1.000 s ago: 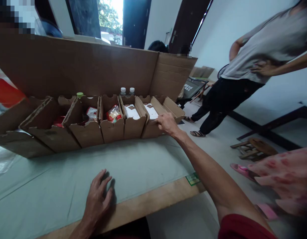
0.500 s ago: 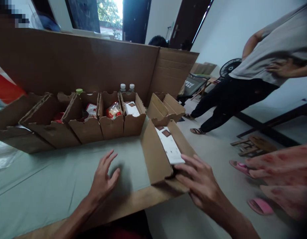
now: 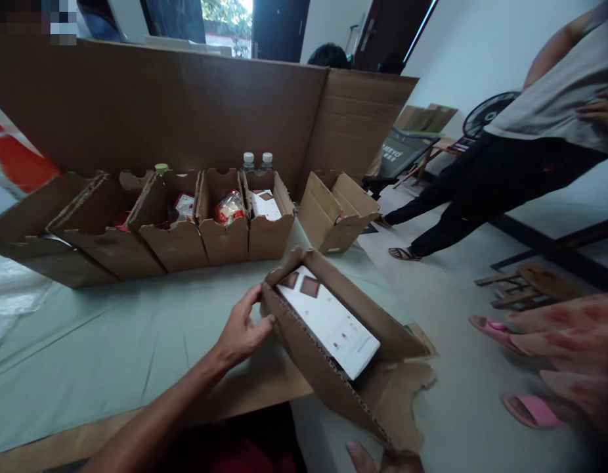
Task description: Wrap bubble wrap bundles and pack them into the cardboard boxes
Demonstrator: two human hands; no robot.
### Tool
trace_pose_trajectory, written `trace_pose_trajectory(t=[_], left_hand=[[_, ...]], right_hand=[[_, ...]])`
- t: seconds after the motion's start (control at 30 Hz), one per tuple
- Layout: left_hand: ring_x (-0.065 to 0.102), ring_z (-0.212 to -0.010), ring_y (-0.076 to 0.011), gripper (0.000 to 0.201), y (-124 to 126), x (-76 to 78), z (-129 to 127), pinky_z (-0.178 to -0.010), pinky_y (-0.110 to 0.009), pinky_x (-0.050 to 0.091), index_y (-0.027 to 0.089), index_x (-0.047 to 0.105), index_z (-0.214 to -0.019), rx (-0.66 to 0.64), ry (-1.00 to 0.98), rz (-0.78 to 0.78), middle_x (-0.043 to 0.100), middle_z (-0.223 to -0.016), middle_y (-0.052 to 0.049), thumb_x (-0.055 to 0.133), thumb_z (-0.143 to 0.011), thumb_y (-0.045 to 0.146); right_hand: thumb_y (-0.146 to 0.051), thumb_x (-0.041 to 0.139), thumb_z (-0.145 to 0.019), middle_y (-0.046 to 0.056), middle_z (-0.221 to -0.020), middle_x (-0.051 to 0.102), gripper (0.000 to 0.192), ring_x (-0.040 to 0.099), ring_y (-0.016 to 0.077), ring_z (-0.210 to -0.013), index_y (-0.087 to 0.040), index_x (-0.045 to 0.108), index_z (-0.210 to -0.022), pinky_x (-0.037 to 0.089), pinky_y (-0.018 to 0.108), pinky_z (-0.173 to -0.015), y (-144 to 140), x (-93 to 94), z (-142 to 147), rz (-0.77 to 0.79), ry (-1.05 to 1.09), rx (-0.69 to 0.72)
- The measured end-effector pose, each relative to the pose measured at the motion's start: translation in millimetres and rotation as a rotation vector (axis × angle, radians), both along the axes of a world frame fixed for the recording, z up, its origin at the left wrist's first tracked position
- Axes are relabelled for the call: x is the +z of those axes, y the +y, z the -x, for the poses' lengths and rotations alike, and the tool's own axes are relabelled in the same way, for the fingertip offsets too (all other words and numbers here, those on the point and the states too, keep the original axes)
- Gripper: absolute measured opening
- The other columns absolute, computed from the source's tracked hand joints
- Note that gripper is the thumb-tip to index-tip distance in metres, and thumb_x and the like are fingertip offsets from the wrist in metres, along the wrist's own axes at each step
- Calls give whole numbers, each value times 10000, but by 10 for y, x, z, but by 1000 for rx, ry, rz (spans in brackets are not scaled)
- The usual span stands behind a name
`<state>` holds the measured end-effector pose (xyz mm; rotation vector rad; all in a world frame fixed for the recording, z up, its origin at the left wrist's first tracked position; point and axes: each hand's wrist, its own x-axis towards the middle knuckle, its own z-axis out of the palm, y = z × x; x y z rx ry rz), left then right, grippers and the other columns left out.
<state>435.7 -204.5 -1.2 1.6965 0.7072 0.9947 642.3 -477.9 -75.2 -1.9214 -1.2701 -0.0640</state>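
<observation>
— Cardboard tray (image 3: 333, 374) with a white box (image 3: 328, 322) inside: where?
— Tilted at the near right corner of the table (image 3: 111, 341), hanging past the edge, far end up.

— Left hand (image 3: 242, 328)?
— Clamped on the tray's far left corner, thumb and fingers pinching the cardboard wall.

— Right hand (image 3: 383, 460)?
— Barely visible at the bottom edge, under the tray's near torn end; only fingertips showing, so cannot tell whether gripping or merely supporting.

— Behind it?
— Row of cardboard trays (image 3: 186, 230) along a tall cardboard wall (image 3: 161, 112), holding snack packets (image 3: 229, 209) and another white carton (image 3: 265, 203); two bottles (image 3: 257, 161) just behind. One more tray (image 3: 338, 210) standing apart, angled, near the table's right end.

— Anyone else?
— Person in a grey shirt (image 3: 555, 105) and dark trousers standing on the floor at right; pink slipper (image 3: 530, 410) near the lower right.
</observation>
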Motion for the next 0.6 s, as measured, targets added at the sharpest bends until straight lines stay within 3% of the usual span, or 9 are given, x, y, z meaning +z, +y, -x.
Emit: trace_pose_trajectory(t=[0.07,0.17,0.2,0.27,0.33,0.47,0.6], left_hand=[[666,-1126,-264,352,-187,-55,236,-987,-388,548,188,645,-1226,192,38,-8,715,-1203,-94,623,-888,283],[663,-1107,-258,329,-279,-129,462,-969,-391,558,206,646,-1223,421,79,-49,699,-1201,-90,619,-909,299],[654,-1132,-260,367,-261,-149,495,-991,-406,551,208,630,-1260,464,79,-65,682,-1245,-98,622,-905,299],[636,-1187,-264,461,-180,-187,513,-1034,-435,535,212,578,-1346,492,62,-80,637,-1344,-119,624,-893,291],[640,-1192,-259,538,-87,-230,503,-1019,-439,547,221,520,-1414,471,52,-55,598,-1413,-136,616,-888,282],[660,-1175,-265,600,17,-327,499,-865,-383,604,251,467,-1476,405,129,49,572,-1455,-146,602,-893,280],[642,-1216,-271,566,127,-382,459,-906,-394,598,220,497,-1469,322,147,87,614,-1408,-148,571,-909,265]], right_hand=[[-505,725,-855,159,-1203,733,663,705,380,-1124,-194,571,-1421,606,514,-900,355,67,26,-10,121,52],[-535,704,-852,130,-968,780,388,742,360,-971,-212,726,-1066,601,518,-898,1135,358,-93,64,303,213],[-554,713,-833,132,-990,781,402,741,351,-972,-212,720,-1043,597,509,-911,1411,451,-156,72,360,261],[-578,736,-791,140,-1147,759,535,715,337,-1079,-208,663,-1171,571,498,-977,1905,576,-276,14,464,344],[-572,733,-787,150,-1255,721,614,677,321,-1172,-203,603,-1260,537,486,-1032,2247,601,-359,-30,523,403],[-522,715,-814,161,-1259,707,595,682,294,-1137,-201,568,-1293,548,449,-986,2415,447,-362,3,564,412],[-511,660,-872,150,-1222,712,535,702,261,-1025,-206,563,-1301,567,424,-918,2352,320,-260,18,577,327]])
